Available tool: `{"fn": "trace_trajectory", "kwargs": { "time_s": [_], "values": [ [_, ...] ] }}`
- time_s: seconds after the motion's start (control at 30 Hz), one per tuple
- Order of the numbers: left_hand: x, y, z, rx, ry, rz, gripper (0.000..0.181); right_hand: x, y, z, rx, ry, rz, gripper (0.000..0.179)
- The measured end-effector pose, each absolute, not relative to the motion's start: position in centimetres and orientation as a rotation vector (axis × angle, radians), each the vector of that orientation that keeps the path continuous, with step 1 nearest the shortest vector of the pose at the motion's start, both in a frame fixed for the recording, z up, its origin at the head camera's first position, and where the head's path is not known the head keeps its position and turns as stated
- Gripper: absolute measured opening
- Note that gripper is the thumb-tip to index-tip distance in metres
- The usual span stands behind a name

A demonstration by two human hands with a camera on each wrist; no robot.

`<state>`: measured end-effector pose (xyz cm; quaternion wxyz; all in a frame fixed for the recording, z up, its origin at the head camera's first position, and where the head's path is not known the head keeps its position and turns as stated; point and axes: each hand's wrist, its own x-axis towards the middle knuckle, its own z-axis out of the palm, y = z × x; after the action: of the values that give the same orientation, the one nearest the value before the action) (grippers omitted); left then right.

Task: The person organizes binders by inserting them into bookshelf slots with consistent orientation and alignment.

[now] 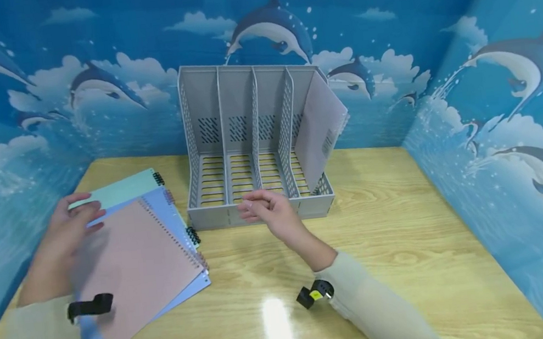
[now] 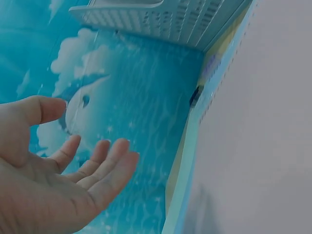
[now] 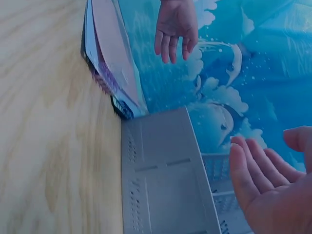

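Note:
My left hand [image 1: 64, 232] hovers over the far left part of a pile of spiral notebooks, its fingers loosely bent with nothing between them. On top of the pile lies a pink notebook [image 1: 135, 266]; a blue notebook [image 1: 178, 301] and a pale green notebook [image 1: 124, 187] show beneath it. My right hand [image 1: 278, 215] is held at the front edge of a grey file rack [image 1: 256, 213], fingers relaxed, holding nothing. Both palms look bare in the wrist views. A pinkish notebook [image 1: 319, 126] leans to the right in the rack's rightmost slot, its spiral side outward.
The rack's dividers [image 1: 255, 132] form several upright slots. All of this stands on a wooden table [image 1: 408, 243], with dolphin-printed walls [image 1: 127, 30] close behind and at both sides. Black wrist straps [image 1: 89, 306] sit on both sleeves.

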<state>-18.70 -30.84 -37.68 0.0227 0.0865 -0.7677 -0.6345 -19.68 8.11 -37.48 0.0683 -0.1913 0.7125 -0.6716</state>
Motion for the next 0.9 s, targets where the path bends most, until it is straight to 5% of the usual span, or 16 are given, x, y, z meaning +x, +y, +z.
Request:
{"fn": "trace_trajectory", "kwargs": {
  "time_s": [0.47,0.67,0.9],
  "values": [
    [-17.5,-34.9,-38.9,0.136,-2.475,-2.049,0.027,-19.3,5.1,-38.6,-0.532,1.965,-1.755,0.041],
    [-17.4,-35.3,-38.9,0.242,-2.728,-1.768,0.078,-19.4,3.9,-39.8,-0.538,2.063,-1.653,0.046],
    [-17.2,-35.8,-39.4,0.412,-2.79,-1.637,0.086,-19.2,1.9,-40.8,-0.55,2.165,-1.559,0.047]
  ]
}}
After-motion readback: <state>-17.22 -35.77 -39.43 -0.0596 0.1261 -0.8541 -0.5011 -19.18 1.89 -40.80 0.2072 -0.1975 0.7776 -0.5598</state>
